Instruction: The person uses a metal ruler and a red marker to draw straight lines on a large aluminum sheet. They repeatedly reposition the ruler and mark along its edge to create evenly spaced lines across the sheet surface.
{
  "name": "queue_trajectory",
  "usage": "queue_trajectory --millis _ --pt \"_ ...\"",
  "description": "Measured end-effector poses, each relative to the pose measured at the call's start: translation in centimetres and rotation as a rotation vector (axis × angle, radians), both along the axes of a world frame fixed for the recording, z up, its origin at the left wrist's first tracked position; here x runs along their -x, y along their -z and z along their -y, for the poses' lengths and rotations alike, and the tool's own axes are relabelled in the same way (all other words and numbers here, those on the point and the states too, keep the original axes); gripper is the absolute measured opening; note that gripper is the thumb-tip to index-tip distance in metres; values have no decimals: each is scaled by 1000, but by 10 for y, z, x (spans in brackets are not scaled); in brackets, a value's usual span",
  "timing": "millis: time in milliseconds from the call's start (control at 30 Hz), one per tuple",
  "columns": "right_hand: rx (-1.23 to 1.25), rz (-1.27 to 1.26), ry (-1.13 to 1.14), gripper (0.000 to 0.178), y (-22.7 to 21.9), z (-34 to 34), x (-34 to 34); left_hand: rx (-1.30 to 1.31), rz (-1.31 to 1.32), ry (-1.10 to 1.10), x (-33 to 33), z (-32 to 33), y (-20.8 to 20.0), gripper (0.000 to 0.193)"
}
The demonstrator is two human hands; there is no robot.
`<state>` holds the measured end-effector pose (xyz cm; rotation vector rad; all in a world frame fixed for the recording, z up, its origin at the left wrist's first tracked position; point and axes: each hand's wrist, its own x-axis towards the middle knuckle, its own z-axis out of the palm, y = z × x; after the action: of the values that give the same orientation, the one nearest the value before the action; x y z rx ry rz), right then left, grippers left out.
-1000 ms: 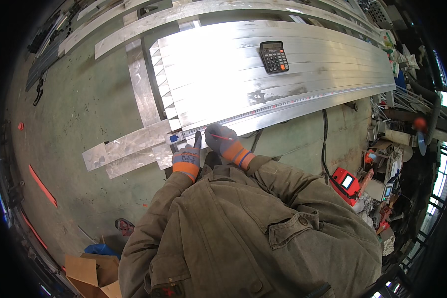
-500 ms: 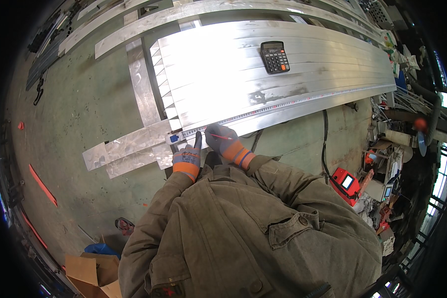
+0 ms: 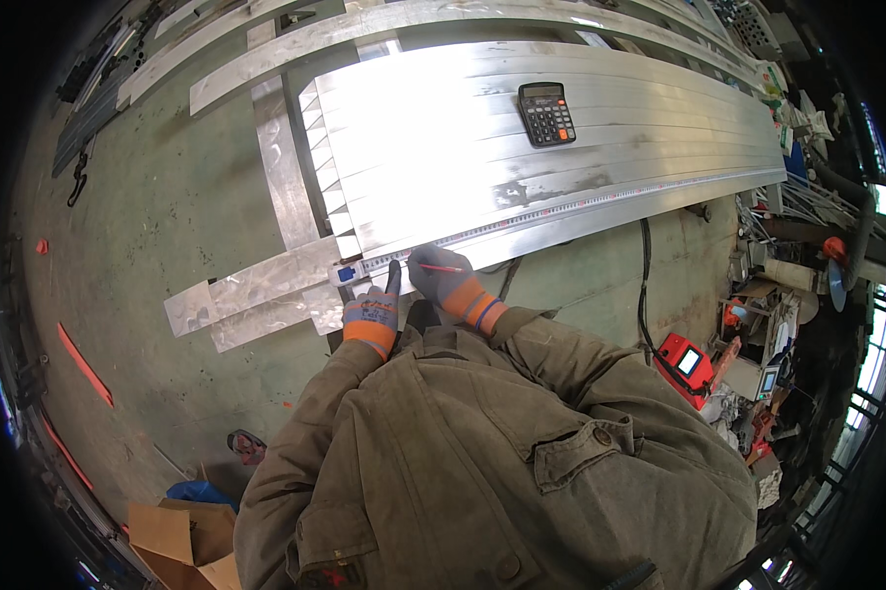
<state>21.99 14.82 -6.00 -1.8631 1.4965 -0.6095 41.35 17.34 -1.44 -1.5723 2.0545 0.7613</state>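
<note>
A long tape measure (image 3: pixel 346 274) lies along the near edge of the silvery metal profiles (image 3: pixel 620 128), its pale blade (image 3: pixel 531 215) drawn out far to the right. Its case with a blue patch rests at the near left corner. My left hand (image 3: pixel 371 315), in a grey and orange glove, has its index finger stretched onto the blade near the case; its other fingers are partly hidden. Close beside it, my gloved right hand (image 3: pixel 451 285) grips a thin red pencil (image 3: pixel 441 268) over the near profile, where its tip is hard to make out.
A black calculator (image 3: pixel 547 114) sits on the profiles. Crossing metal bars (image 3: pixel 284 162) support them at the left. On the floor are a red machine with a screen (image 3: pixel 686 366), a black cable (image 3: pixel 645 285) and an open cardboard box (image 3: pixel 163 531). Clutter lines the right side.
My right hand has shifted very slightly and the red pencil lies a little flatter. My left hand and the tape measure stay in place.
</note>
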Motion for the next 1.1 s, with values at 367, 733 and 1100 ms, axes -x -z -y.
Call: queue_trajectory --millis 367,733,1100 --pt "-14 -49 10 14 16 0 0 8 -14 -4 0 -1 2 86" --pt "-38 255 61 24 -6 -3 17 10 -5 16 0 -1 3 87" --pt "53 -319 -38 61 -31 -30 90 -63 43 -3 7 3 0 90"
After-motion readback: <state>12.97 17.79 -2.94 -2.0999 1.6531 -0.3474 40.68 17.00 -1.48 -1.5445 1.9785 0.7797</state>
